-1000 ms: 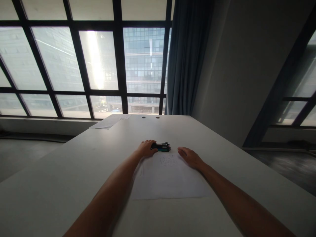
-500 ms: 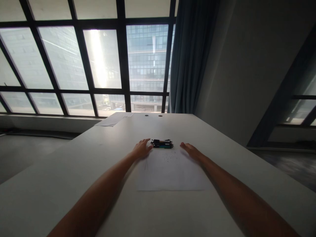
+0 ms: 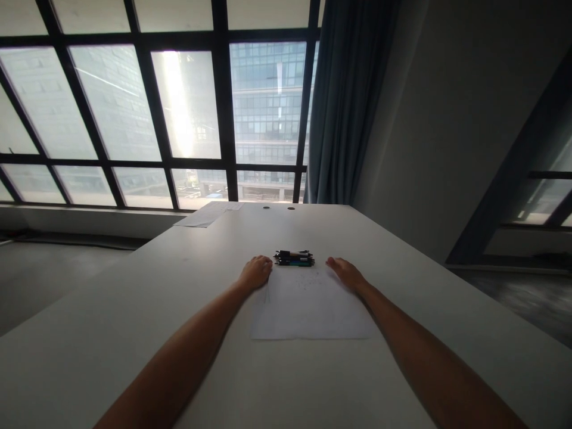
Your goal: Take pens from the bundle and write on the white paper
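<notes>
The left hand (image 3: 256, 273) lies palm-down and empty, fingers loosely together, just beside a small bundle of black and teal pens (image 3: 294, 258). The bundle sits flat along the top edge of a white paper sheet (image 3: 310, 310), between both hands. The right hand (image 3: 346, 273), also palm-down, open and holding nothing, rests at the bundle's 3 o'clock on a pale grey table (image 3: 111, 339), with a second white paper sheet (image 3: 206, 214) well off at 11 o'clock.
</notes>
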{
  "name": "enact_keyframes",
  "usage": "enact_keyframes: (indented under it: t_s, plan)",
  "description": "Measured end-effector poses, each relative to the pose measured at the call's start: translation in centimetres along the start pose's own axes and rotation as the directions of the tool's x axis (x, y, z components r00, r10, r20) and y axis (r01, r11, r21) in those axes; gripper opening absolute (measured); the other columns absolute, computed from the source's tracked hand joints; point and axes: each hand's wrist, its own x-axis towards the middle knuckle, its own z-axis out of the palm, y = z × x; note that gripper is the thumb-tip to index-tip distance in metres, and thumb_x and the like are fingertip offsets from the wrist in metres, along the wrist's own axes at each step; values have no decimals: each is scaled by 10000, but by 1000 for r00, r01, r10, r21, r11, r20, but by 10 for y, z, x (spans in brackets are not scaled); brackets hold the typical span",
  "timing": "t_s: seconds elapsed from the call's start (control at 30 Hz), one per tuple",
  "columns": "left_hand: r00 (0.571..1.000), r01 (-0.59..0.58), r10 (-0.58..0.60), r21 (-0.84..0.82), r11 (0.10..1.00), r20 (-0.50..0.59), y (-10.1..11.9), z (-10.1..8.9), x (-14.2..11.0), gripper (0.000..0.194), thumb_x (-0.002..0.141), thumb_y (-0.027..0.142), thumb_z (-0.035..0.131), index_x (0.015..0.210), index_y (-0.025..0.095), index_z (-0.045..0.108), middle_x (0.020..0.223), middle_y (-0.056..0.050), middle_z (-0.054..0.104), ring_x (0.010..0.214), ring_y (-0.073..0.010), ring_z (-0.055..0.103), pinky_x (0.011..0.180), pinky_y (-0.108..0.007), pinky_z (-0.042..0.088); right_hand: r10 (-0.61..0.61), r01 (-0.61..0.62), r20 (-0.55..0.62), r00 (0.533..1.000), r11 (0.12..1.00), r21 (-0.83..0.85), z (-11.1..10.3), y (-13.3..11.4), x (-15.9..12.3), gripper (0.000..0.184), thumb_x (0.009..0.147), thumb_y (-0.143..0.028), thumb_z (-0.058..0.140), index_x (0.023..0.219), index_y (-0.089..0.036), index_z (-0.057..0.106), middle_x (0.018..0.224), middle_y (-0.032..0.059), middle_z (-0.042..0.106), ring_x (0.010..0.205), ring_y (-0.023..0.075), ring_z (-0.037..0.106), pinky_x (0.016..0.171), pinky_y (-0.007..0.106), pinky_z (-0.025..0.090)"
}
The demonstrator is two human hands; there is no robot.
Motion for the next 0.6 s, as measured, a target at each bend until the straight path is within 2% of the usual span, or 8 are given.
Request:
enact_keyframes:
  t_s: [0.23, 0.6]
  plan:
    - [999, -33, 32, 29, 999, 20, 3, -2, -2, 379, 960, 364, 339, 1199, 256, 612, 1294, -31, 603, 1215, -217, 512, 1042, -379, 404, 22, -21, -19, 1000, 1000, 11, -2, -10, -4, 815, 861, -775, 159, 1103, -185, 666, 1181, 112, 657, 1120, 298, 582, 988, 420, 424]
    - [998, -53, 51, 63, 997, 24, 3, -1, -4, 359, 958, 365, 352, 1163, 271, 631, 1283, -31, 600, 1204, -221, 506, 1027, -386, 411, 15, -14, -18, 1000, 1000, 19, -2, -6, -4, 796, 864, -767, 193, 1122, -183, 668, 1229, 113, 639, 1176, 301, 555, 1007, 412, 405]
